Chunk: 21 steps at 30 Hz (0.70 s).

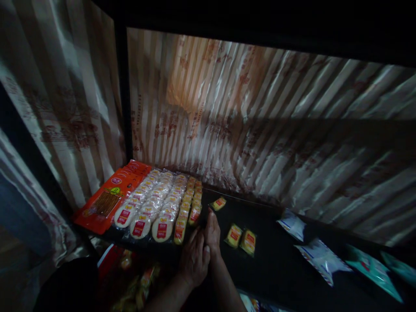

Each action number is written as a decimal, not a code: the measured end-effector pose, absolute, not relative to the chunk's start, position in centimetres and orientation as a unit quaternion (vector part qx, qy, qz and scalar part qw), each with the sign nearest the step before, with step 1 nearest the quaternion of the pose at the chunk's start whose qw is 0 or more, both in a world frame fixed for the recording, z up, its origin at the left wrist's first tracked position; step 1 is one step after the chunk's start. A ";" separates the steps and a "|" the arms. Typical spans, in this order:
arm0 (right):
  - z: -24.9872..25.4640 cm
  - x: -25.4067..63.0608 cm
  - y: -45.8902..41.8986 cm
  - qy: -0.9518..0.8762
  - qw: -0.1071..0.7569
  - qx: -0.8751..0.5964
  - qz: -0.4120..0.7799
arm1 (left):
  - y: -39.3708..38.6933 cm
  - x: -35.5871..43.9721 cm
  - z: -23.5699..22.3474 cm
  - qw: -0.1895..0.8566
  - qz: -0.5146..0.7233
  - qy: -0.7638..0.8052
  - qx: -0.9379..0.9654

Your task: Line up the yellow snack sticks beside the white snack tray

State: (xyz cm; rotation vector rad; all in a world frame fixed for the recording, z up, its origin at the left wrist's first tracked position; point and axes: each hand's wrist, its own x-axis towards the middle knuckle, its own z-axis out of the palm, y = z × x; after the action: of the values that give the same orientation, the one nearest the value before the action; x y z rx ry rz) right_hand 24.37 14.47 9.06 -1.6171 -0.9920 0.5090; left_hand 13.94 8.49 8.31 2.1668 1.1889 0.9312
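Observation:
On the dark shelf, my left hand and my right hand are side by side, touching or nearly so. The left hand's fingers stretch forward near the front end of the yellow snack packets, which stand in tight rows. My right hand is on edge, its fingers straight and pointing to the back. Whether a small thing lies between the palms is hidden. A single yellow packet lies just past my right fingertips. Two more yellow packets, one at the left and one at the right, lie to the right.
Rows of round white wrapped cakes and orange snack bags fill the shelf's left end. White bags and green bags lie at the right. A dark post and striped sheeting bound the shelf. More packets show below.

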 end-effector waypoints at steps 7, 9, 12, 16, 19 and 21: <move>9.0 23.4 10.5 -0.383 0.569 -0.690 0.231 | 5.3 12.7 8.0 0.246 0.338 0.383 0.824; 8.5 22.5 9.0 -0.379 0.579 -0.674 0.259 | 3.8 12.0 7.4 0.250 0.329 0.380 0.827; 7.9 21.0 6.4 -0.369 0.578 -0.660 0.307 | 1.7 10.2 6.7 0.249 0.318 0.361 0.841; 7.7 18.7 3.2 -0.391 0.568 -0.652 0.316 | -0.5 7.2 7.1 0.280 0.286 0.323 0.857; 7.1 16.5 1.1 -0.431 0.536 -0.657 0.309 | -1.7 4.8 6.9 0.307 0.252 0.346 0.850; 5.8 15.0 0.0 -0.453 0.506 -0.656 0.328 | -2.6 3.2 5.8 0.306 0.227 0.359 0.852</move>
State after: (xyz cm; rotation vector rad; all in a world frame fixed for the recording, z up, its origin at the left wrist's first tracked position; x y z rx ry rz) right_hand 14.95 -0.04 5.81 -1.5834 -1.0936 0.7917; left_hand 3.20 -2.58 5.77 2.2541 0.9496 0.6010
